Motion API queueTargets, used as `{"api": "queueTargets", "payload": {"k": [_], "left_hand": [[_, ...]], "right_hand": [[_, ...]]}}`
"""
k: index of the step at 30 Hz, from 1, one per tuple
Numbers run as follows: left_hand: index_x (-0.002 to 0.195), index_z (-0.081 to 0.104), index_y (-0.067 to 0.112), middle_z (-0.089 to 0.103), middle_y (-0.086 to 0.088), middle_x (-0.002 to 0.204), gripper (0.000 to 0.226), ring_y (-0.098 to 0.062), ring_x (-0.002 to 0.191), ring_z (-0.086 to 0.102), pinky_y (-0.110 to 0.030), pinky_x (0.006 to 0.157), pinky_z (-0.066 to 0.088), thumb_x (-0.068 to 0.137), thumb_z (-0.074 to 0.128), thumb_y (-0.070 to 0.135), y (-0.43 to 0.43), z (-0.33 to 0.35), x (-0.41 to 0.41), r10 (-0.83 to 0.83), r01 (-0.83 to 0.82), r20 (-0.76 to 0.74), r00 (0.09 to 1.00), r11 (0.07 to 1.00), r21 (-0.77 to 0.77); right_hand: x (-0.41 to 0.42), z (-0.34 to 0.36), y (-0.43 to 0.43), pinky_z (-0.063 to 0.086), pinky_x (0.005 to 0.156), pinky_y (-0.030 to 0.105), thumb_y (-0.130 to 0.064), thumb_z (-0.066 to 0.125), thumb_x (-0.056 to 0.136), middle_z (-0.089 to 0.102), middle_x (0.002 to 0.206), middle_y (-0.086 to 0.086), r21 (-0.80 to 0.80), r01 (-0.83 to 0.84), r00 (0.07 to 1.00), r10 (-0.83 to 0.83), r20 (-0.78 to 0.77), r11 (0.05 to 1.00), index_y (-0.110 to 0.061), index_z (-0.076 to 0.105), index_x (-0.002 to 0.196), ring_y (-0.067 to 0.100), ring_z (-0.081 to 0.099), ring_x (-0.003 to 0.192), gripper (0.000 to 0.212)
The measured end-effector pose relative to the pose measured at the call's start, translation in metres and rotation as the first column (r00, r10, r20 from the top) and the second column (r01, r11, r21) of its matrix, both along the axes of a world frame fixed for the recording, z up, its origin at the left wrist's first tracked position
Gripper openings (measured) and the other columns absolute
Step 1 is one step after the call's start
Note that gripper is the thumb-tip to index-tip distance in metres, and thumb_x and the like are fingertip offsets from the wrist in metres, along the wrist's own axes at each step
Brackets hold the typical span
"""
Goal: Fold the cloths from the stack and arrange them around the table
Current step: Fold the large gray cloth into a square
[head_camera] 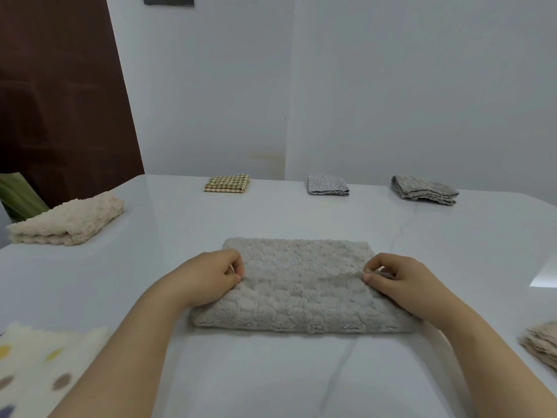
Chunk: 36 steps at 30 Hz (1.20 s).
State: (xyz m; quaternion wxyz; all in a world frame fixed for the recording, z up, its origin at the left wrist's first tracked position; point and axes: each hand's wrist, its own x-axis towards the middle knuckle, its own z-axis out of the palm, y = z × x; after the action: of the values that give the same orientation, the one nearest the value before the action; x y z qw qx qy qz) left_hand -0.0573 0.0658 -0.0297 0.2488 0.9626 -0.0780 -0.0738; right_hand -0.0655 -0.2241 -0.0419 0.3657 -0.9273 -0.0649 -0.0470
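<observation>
Grey pile covers the fluffy cloth (pixel 301 288), which lies flat at the middle of the white worktop (pixel 271 218) with a long side toward the person.

Left hand (pixel 211 277): fingers (pixel 233 262) curled in, thumb and forefinger closed in a pinch on the left edge of the fluffy cloth, about halfway between its near and far sides. The wrist rests over the near left corner.

Right hand (pixel 396 279): fingers (pixel 378 265) curled in, thumb and forefinger closed in a matching pinch on the right edge. The forearm covers the near right corner.

A low ridge runs across the fluffy cloth between the two pinch points. The near edge is thick and rounded.

Folded pieces sit well apart round the worktop:
- cream cloth (pixel 69 220) at the left edge;
- checked cloth (pixel 228 183), pale grey cloth (pixel 327 184) and wavy-edged grey cloth (pixel 423 190) in a row along the far edge;
- beige cloth (pixel 541 342) at the right edge, partly out of view.

A spotted cloth (pixel 39 366) lies at the near left, beside the left forearm.
</observation>
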Motion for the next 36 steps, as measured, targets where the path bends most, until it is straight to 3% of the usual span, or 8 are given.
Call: {"api": "queueTargets", "payload": {"k": [3, 6, 13, 17, 20, 23, 30, 36], "left_hand": [[0.086, 0.054, 0.023, 0.053, 0.012, 0.066, 0.011, -0.002, 0.057, 0.045, -0.017, 0.053, 0.034, 0.093, 0.048, 0.018, 0.003, 0.005, -0.006, -0.056, 0.050, -0.127, 0.990, 0.998, -0.046], [0.091, 0.059, 0.021, 0.046, 0.008, 0.051, 0.005, -0.006, 0.044, 0.038, -0.017, 0.046, 0.033, 0.091, 0.055, 0.017, 0.009, 0.010, -0.008, -0.033, -0.003, -0.111, 0.993, 0.952, -0.307], [0.100, 0.063, 0.020, 0.063, -0.007, 0.075, 0.027, -0.017, 0.070, 0.060, -0.020, 0.057, 0.052, 0.084, 0.060, -0.001, 0.016, 0.011, -0.002, 0.149, -0.214, -0.155, 0.977, 0.610, -0.763], [0.089, 0.063, 0.019, 0.063, -0.007, 0.098, 0.027, -0.018, 0.090, 0.062, -0.023, 0.072, 0.054, 0.084, 0.057, -0.007, 0.001, 0.005, 0.014, 0.352, -0.275, -0.106, 0.930, 0.473, -0.837], [0.094, 0.064, 0.020, 0.059, 0.002, 0.095, 0.022, -0.010, 0.088, 0.055, -0.019, 0.074, 0.042, 0.085, 0.059, 0.001, -0.011, -0.004, 0.020, 0.541, -0.302, 0.147, 0.828, 0.651, -0.697], [0.097, 0.064, 0.020, 0.060, 0.005, 0.091, 0.017, -0.011, 0.086, 0.053, -0.020, 0.076, 0.037, 0.087, 0.056, 0.008, -0.010, -0.020, 0.022, 0.507, -0.328, 0.329, 0.796, 0.820, -0.470], [0.101, 0.060, 0.021, 0.055, 0.008, 0.087, 0.013, -0.013, 0.083, 0.050, -0.025, 0.069, 0.037, 0.092, 0.051, 0.023, -0.002, -0.020, 0.023, 0.264, -0.256, 0.234, 0.936, 0.965, -0.061], [0.086, 0.064, 0.018, 0.061, 0.007, 0.076, 0.004, -0.006, 0.069, 0.053, -0.019, 0.057, 0.040, 0.085, 0.063, 0.022, 0.007, -0.004, 0.007, 0.200, -0.181, 0.107, 0.974, 0.970, -0.162]], "right_hand": [[-0.004, 0.006, -0.003, 0.037, 0.057, 0.018, -0.026, 0.064, 0.084, 0.055, 0.054, -0.011, -0.077, -0.067, 0.992, 0.058, -0.116, 0.995, -0.027, 0.063, 0.070, 0.000, 0.047, 0.051, 0.014], [-0.007, 0.011, -0.006, 0.036, 0.052, 0.013, -0.026, 0.066, 0.082, 0.055, 0.049, -0.012, -0.026, -0.057, 0.992, 0.054, -0.116, 0.998, -0.025, 0.066, 0.070, -0.004, 0.047, 0.046, 0.012], [-0.004, 0.012, -0.008, 0.048, 0.056, 0.016, -0.014, 0.066, 0.083, 0.067, 0.083, 0.000, 0.396, 0.113, 0.989, -0.141, 0.041, 0.911, -0.021, 0.067, 0.080, 0.013, 0.061, 0.075, 0.007], [0.003, 0.005, 0.001, 0.049, 0.055, 0.011, -0.006, 0.063, 0.084, 0.067, 0.075, 0.001, 0.533, 0.094, 0.984, -0.161, 0.081, 0.841, -0.020, 0.068, 0.076, 0.014, 0.061, 0.070, 0.016], [0.012, -0.004, 0.009, 0.042, 0.065, 0.022, -0.009, 0.063, 0.084, 0.063, 0.071, -0.006, 0.381, 0.181, 0.931, -0.283, 0.231, 0.907, -0.022, 0.064, 0.073, 0.014, 0.055, 0.071, 0.017], [0.015, -0.013, 0.007, 0.034, 0.063, 0.026, -0.013, 0.058, 0.088, 0.061, 0.072, -0.003, 0.158, 0.248, 0.931, -0.280, 0.235, 0.956, -0.018, 0.061, 0.081, 0.018, 0.052, 0.075, 0.009], [0.013, -0.005, -0.001, 0.036, 0.057, 0.019, -0.013, 0.056, 0.087, 0.061, 0.073, 0.000, 0.034, 0.212, 0.976, -0.213, 0.051, 0.977, -0.014, 0.062, 0.077, 0.015, 0.051, 0.070, 0.011], [0.002, 0.005, -0.010, 0.039, 0.061, 0.028, -0.012, 0.059, 0.085, 0.066, 0.071, 0.012, 0.107, 0.121, 0.993, -0.119, -0.023, 0.987, -0.010, 0.066, 0.073, 0.018, 0.054, 0.066, 0.014]]}}
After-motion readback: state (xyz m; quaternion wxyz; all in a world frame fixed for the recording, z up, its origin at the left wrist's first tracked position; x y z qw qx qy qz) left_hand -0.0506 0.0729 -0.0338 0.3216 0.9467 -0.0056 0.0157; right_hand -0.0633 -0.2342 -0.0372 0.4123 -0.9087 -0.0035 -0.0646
